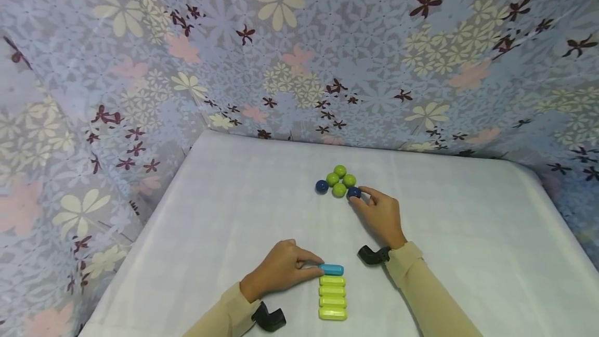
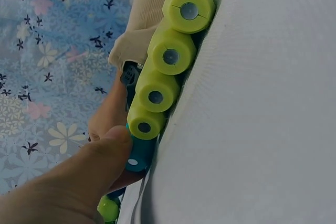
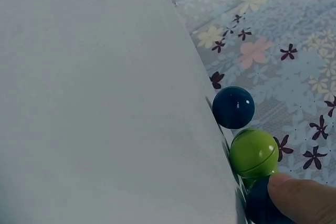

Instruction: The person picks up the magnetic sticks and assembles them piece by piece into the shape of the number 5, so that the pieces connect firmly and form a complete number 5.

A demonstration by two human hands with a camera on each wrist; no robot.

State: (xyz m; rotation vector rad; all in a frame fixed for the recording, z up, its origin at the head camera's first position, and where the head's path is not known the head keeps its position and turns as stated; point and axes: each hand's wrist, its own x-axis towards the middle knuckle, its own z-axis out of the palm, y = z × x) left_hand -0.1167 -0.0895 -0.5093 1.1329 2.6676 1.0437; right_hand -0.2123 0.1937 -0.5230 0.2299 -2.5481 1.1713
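Note:
At the near end of the table, my left hand (image 1: pixel 284 268) pinches the left end of a blue magnetic-looking bar (image 1: pixel 332 269) between thumb and fingers. Several yellow-green bars (image 1: pixel 332 291) lie in a column just below it, side by side. Their faceted ends, each with a round metal disc, show in the left wrist view. Farther out, my right hand (image 1: pixel 382 216) pinches a dark blue ball (image 1: pixel 354 192) at the right of a small cluster. Several green balls (image 1: pixel 339 190) make up the cluster, and another dark blue ball (image 1: pixel 321 186) sits at its left side.
A white cloth covers the table (image 1: pixel 234 196), with its back edge behind the balls. Floral fabric (image 1: pixel 281 56) hangs at the back and left. Black bands with curved pieces (image 1: pixel 373 255) are worn at both wrists.

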